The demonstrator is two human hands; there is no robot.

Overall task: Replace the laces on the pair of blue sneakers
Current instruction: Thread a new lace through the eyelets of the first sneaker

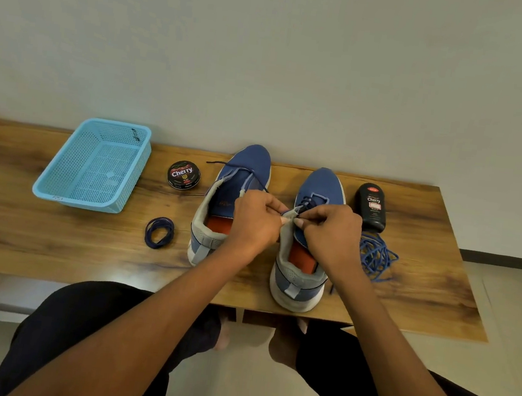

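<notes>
Two knees in dark trousers are sitting closest to us, and bare feet are peeking out under the wooden table (53, 239). Both arms are reaching out over the near edge of the table.

On the table two blue sneakers are standing side by side, with their toes pointing far away toward the wall. The left sneaker (230, 194) is sitting a little farther back, and a dark lace (224, 165) is lying loose across its top. The right sneaker (305, 251) is sitting nearer to us.

The left hand (255, 221) is pinching the grey edge of the right sneaker near its top lace holes. The right hand (330, 232) is pinching a dark lace end (306, 207) just beside that edge. The two hands are almost touching each other. It is too small to tell which hole the lace is going through.

A coiled dark blue lace (159, 232) is lying to the left of the left sneaker. A messy pile of brighter blue lace (376, 256) is lying to the right of the right sneaker. A black polish bottle (372, 205) is lying just beyond that pile. A round polish tin (184, 174) is sitting left of the left sneaker, and a light blue basket (59, 188) is sitting farther left.
</notes>
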